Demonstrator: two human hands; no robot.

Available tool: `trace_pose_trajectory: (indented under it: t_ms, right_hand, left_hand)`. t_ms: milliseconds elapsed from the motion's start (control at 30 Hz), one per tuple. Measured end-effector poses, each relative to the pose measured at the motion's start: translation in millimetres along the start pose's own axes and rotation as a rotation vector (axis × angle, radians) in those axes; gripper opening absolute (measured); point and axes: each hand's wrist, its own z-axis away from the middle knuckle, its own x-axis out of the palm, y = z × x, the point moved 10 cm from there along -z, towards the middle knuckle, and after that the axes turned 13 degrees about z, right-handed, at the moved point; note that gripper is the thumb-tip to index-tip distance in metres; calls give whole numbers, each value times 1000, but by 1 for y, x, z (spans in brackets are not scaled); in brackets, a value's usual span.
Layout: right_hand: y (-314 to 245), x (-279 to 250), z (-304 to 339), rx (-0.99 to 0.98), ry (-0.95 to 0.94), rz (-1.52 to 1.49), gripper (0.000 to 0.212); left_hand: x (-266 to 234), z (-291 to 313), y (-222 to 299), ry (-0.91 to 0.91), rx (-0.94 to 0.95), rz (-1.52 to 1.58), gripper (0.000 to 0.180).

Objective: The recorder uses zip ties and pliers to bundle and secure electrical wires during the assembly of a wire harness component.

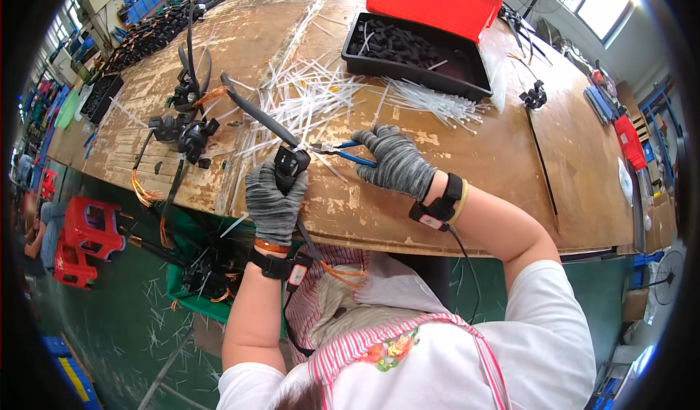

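Lying beyond the pliers (357,159): white cable ties (310,93) (strewn), black bin (408,75).

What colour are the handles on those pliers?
The pliers' handles are blue. They show best in the head view, at the right hand.

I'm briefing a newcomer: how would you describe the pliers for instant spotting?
On the worn wooden table, in front of the big black tray, find the gloved right hand. The pliers it holds point left, toward the black part in the left hand. Their blue handles set them apart from the white zip ties nearby.
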Motion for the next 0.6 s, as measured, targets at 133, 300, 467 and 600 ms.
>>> trace_pose_trajectory:
  t_ms: [133, 300, 467, 600]
  right_hand:
    - [-11, 7, -2, 21, -135, 102, 65]
    - [-24, -7, -10, -22, -48, 130, 65]
    - [-32, -5, -19, -57, -115, 20, 48]
    - [-25, 19, -25, -4, -309, -219, 38]
  left_hand:
    - [-1, 1, 6, -1, 10, -60, 47]
    - [2, 3, 1, -8, -16, -112, 46]
    - [3, 3, -12, -9, -79, -67, 45]
    - [3, 3, -7, 7, -66, -111, 45]
